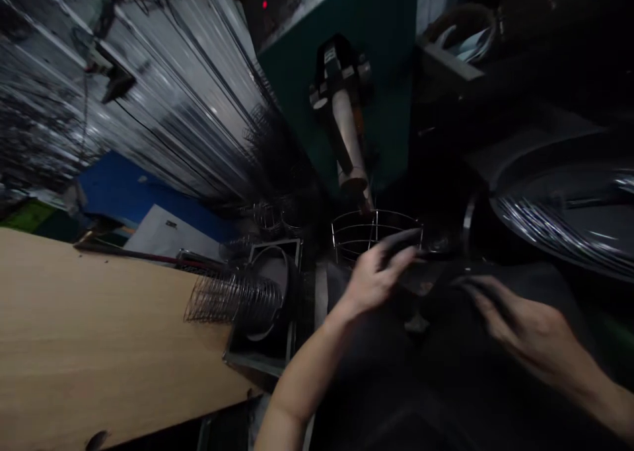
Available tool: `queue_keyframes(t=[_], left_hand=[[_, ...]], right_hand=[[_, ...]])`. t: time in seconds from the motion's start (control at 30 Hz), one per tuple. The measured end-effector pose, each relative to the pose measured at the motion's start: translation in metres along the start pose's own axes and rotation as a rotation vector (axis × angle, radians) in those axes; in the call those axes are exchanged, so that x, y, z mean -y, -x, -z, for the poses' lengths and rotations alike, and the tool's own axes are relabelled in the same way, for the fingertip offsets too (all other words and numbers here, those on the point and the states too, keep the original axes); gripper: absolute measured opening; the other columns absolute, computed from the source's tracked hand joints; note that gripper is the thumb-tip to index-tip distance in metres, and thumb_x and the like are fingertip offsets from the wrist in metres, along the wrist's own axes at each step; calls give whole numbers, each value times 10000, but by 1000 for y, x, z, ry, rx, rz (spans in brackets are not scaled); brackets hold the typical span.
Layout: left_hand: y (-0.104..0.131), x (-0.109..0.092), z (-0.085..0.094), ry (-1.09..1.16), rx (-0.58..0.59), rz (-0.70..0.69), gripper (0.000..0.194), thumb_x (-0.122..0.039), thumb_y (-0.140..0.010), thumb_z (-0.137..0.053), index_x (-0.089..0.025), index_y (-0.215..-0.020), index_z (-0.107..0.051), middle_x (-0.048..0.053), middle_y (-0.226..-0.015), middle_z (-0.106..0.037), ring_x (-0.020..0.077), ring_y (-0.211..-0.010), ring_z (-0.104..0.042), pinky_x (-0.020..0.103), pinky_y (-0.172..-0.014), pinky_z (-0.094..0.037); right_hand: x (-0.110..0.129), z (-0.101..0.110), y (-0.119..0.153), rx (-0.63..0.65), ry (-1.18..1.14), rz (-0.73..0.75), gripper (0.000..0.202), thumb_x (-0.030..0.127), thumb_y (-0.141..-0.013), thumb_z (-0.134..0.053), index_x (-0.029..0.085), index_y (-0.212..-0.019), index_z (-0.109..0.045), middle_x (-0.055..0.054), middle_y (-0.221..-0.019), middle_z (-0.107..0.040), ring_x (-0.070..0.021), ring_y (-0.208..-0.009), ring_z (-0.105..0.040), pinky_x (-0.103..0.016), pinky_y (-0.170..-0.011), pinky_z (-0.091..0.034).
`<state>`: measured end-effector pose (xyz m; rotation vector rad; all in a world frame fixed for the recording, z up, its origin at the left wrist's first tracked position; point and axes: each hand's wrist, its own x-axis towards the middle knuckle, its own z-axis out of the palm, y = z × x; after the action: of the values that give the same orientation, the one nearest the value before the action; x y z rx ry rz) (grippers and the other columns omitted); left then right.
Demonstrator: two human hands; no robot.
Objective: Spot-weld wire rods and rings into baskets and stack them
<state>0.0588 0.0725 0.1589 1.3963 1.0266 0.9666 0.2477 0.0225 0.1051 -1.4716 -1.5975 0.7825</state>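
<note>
A round wire frame (354,225) with thin rings and upright wires stands below the tip of a machine arm (349,131). My left hand (371,276) is closed at the frame's near right side, with dark coverings on some fingers. The wire between its fingertips is blurred. To the right, my right hand (525,319) is smeared by motion. Its partly dark-covered fingers stretch leftward and apart over dark cloth (446,365), and I make out nothing in them. A small pale knob-like piece (417,323) lies between the hands.
Several stacked wire rings (222,299) lie left, against an open metal box (262,358) beside a wooden board (123,345). A large round tray (559,173) with curved wires is at right. A green machine body (386,55) rises ahead; long metal rods (198,74) lie upper left.
</note>
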Motion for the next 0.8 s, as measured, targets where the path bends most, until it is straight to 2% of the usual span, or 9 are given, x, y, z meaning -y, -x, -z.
queue_keyframes(t=[0.07,0.1,0.2,0.27,0.37,0.47,0.57,0.7,0.8], left_hand=[[5,9,46,-304,-214,-176,648,-412,-786,-661,-247,-1353,-394,84,-1145,-591,227,-1066,-567,410,-953,-449],[1,15,67,-434,-253,-243,810,-406,-720,-726,-250,-1398,-311,107,-1249,-531,262,-1159,-513,450,-1005,-407],[-28,39,103,-681,-159,-334,1031,-374,-575,-815,-235,-1417,-235,134,-1303,-463,328,-1232,-431,531,-1050,-329],[-47,57,104,-683,-156,-364,919,-324,-634,-758,-227,-1395,-251,105,-1167,-522,289,-1123,-498,507,-1011,-369],[-55,78,92,-550,-284,-468,780,-235,-710,-638,-213,-1366,-216,60,-1026,-514,204,-950,-545,413,-912,-447],[-46,89,85,-497,-322,-546,787,-200,-694,-610,-211,-1348,-173,41,-979,-498,183,-889,-546,382,-862,-465],[-38,94,89,-497,-312,-563,799,-211,-683,-603,-209,-1339,-146,39,-956,-504,191,-877,-546,399,-860,-466],[-38,99,98,-483,-332,-576,797,-248,-694,-599,-203,-1333,-126,34,-930,-501,193,-858,-545,418,-855,-468],[-40,101,101,-474,-339,-612,794,-249,-701,-605,-204,-1332,-126,33,-937,-504,188,-856,-550,415,-856,-470]], right_hand=[[6,5,-31,-22,37,-46,170,441,-772,-448,347,-879,-540,-62,-759,-664,-302,-634,-638,-443,-582,-494],[11,7,-50,-27,36,-51,194,444,-794,-441,322,-902,-546,-72,-784,-660,-290,-668,-639,-424,-601,-490],[30,4,-114,-25,-49,29,307,395,-810,-511,241,-1068,-572,-99,-1017,-644,-251,-871,-619,-382,-751,-486],[42,-7,-151,-33,-150,65,387,326,-813,-550,198,-1179,-551,-88,-989,-637,-210,-832,-600,-339,-728,-483],[54,-31,-183,7,-329,-39,361,257,-864,-499,160,-1211,-526,-4,-655,-560,-135,-536,-505,-238,-491,-410],[60,-56,-187,76,-464,-176,269,255,-902,-468,159,-1143,-540,45,-532,-471,-101,-408,-398,-195,-387,-309],[65,-71,-180,92,-568,-226,202,233,-901,-505,163,-1083,-556,40,-567,-501,-88,-434,-424,-180,-404,-330],[71,-78,-181,116,-625,-309,219,200,-911,-509,157,-1123,-548,41,-567,-516,-81,-452,-434,-173,-421,-346],[75,-79,-185,114,-594,-341,138,181,-889,-553,133,-1013,-588,33,-569,-528,-75,-464,-434,-170,-434,-347]])
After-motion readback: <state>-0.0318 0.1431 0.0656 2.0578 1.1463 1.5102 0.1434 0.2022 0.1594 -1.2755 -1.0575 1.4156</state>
